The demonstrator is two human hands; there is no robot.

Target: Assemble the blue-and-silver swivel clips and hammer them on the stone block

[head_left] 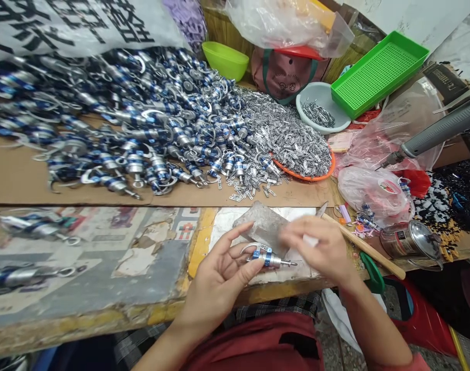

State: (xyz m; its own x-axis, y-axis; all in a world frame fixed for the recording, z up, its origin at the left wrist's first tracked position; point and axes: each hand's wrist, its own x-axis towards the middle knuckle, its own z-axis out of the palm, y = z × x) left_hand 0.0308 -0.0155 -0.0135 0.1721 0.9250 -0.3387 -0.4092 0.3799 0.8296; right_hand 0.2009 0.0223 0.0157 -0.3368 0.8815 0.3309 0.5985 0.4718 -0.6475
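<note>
My left hand (pixel 219 273) is closed around a small blue-and-silver metal assembly (pixel 271 257) with a curved arm and a thin pointed shaft. The shaft points right, and the thumb presses on the body. Just to the right, my right hand (pixel 322 247) hovers near the shaft's tip. Motion smears its fingers, so what they hold, if anything, cannot be made out. Behind both hands lies a grey metal block (pixel 256 219) on a whitish worn patch of the bench. A wooden-handled tool (pixel 368 246) rests beyond the right hand.
A large heap of similar blue-and-silver assemblies (pixel 142 118) covers the cardboard. Small flat metal plates (pixel 292 141) overflow an orange-rimmed tray (pixel 330 172). A grey power screwdriver (pixel 443 126) reaches in from the right. A lidded metal cup (pixel 410 242) stands near the bench edge.
</note>
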